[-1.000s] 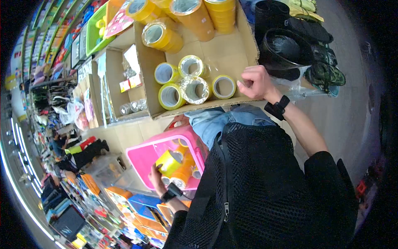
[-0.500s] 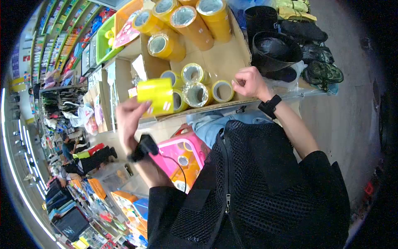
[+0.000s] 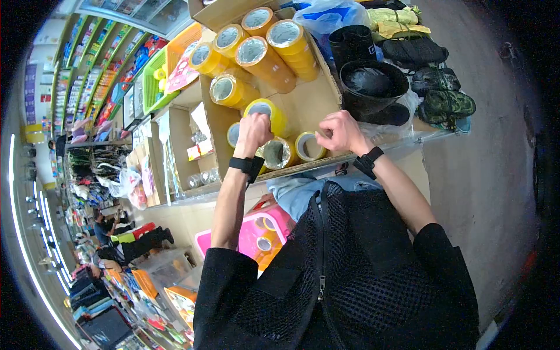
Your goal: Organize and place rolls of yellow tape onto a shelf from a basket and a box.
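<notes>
Since half a second ago, the left hand and its yellow tape roll have moved rightward, further over the cardboard box. Furthest left, the pink bin sits below the box, more rolls inside. Next, the left hand's fingers close on the yellow tape roll's near edge. Rightmost, the right hand curls beside a smaller roll; whether it grips anything, I cannot tell.

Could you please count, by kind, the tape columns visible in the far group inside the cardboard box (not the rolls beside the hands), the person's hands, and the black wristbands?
Far tape columns: 6
Hands, left hand and right hand: 2
Black wristbands: 2
Total: 10
</notes>
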